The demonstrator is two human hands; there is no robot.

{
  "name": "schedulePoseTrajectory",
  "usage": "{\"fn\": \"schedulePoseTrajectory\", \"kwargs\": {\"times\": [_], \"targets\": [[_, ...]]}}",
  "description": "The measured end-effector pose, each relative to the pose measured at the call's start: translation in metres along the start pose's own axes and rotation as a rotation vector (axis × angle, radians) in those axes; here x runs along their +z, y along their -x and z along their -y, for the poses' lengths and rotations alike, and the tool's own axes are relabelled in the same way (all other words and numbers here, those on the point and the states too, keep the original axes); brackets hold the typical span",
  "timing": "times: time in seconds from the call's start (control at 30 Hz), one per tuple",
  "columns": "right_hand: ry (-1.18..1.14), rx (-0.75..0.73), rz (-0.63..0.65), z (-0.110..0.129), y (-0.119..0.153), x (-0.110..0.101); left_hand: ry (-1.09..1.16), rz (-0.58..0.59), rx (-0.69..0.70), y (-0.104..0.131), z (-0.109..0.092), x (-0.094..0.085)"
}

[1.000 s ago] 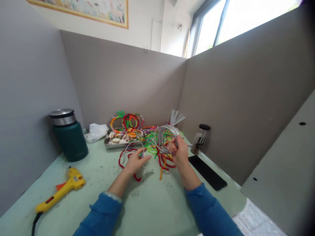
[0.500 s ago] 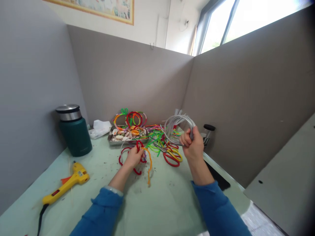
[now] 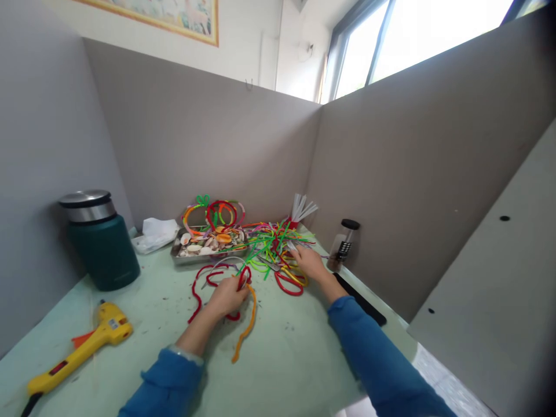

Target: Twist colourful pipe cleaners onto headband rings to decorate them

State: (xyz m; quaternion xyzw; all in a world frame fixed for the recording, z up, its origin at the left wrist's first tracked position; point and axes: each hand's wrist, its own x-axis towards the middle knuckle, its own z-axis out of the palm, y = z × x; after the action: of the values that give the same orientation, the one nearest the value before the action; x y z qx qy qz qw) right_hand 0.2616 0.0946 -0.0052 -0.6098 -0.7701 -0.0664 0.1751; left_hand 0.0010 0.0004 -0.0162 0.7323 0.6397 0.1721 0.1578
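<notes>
My left hand [image 3: 229, 295] is closed on a looped red pipe cleaner [image 3: 245, 277]. An orange pipe cleaner [image 3: 248, 329] hangs down beside those fingers. A thin grey hoop [image 3: 228, 259] and a longer red strand [image 3: 195, 295] trail around the same hand. Farther right, my right hand [image 3: 310, 262] reaches down at the edge of a tangled heap of coloured pipe cleaners [image 3: 269, 240]. Its fingertips are partly hidden, with a pale bit showing by them, so their grip is unclear. Below it lie scissors with red and yellow handles [image 3: 290, 284].
Behind my left hand is a metal tray of shells [image 3: 186, 259], with decorated hoops [image 3: 221, 214] above it. A green flask [image 3: 102, 252] and a yellow glue gun [image 3: 82, 353] are at left. A clear jar [image 3: 339, 252] and a black flat object [image 3: 360, 298] sit right, by the partition.
My right hand has lowered from holding up a bundle of grey hoops to the pipe cleaner heap; the bundle no longer shows. My left hand keeps its hold. The view has swung rightward.
</notes>
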Motion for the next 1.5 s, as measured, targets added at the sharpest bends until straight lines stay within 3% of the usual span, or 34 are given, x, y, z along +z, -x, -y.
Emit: {"fn": "schedulePoseTrajectory", "kwargs": {"times": [0.2, 0.37, 0.43, 0.5, 0.53, 0.67, 0.73, 0.83, 0.97, 1.07, 1.17, 1.23, 1.33, 1.4, 1.5], "targets": [[0.155, 0.041, 0.165, -0.008, -0.035, 0.004, -0.043, -0.035, 0.03, 0.003, 0.001, 0.003], [0.217, 0.167, 0.189, -0.012, -0.044, 0.0, -0.079, -0.054, 0.046, 0.002, 0.002, 0.007], [0.186, 0.14, 0.092, 0.004, -0.039, -0.004, -0.09, -0.06, 0.042, 0.002, 0.001, 0.006], [0.01, 0.056, -0.023, 0.031, -0.027, -0.008, -0.089, -0.098, 0.029, 0.003, -0.002, 0.005], [-0.15, -0.002, -0.018, 0.047, -0.019, -0.008, -0.077, -0.143, 0.022, 0.003, -0.003, 0.004], [-0.976, -0.246, 0.348, 0.113, 0.021, 0.001, 0.036, -0.357, -0.001, 0.005, -0.003, 0.001], [-1.195, -0.309, 0.366, 0.134, 0.038, 0.01, 0.068, -0.416, 0.004, 0.005, 0.0, 0.001], [-1.319, -0.274, 0.344, 0.144, 0.051, 0.024, 0.083, -0.417, 0.075, 0.004, 0.003, 0.002], [-1.252, -0.14, 0.275, 0.132, 0.046, 0.034, 0.139, -0.387, 0.213, 0.0, 0.005, 0.007], [-1.071, 0.007, 0.097, 0.119, 0.038, 0.036, 0.183, -0.368, 0.292, -0.004, 0.006, 0.01], [-0.848, 0.136, -0.102, 0.108, 0.033, 0.033, 0.195, -0.43, 0.179, -0.004, 0.006, 0.006], [-0.71, 0.195, -0.15, 0.103, 0.032, 0.031, 0.177, -0.472, 0.071, -0.002, 0.005, 0.002], [-0.551, 0.172, -0.181, 0.099, 0.034, 0.028, 0.127, -0.518, 0.038, 0.001, 0.002, -0.003], [-0.473, 0.092, -0.274, 0.099, 0.036, 0.025, 0.115, -0.554, 0.041, 0.002, 0.001, -0.003], [-0.536, -0.021, -0.39, 0.104, 0.038, 0.022, 0.131, -0.577, 0.093, 0.003, -0.001, -0.003]]}}
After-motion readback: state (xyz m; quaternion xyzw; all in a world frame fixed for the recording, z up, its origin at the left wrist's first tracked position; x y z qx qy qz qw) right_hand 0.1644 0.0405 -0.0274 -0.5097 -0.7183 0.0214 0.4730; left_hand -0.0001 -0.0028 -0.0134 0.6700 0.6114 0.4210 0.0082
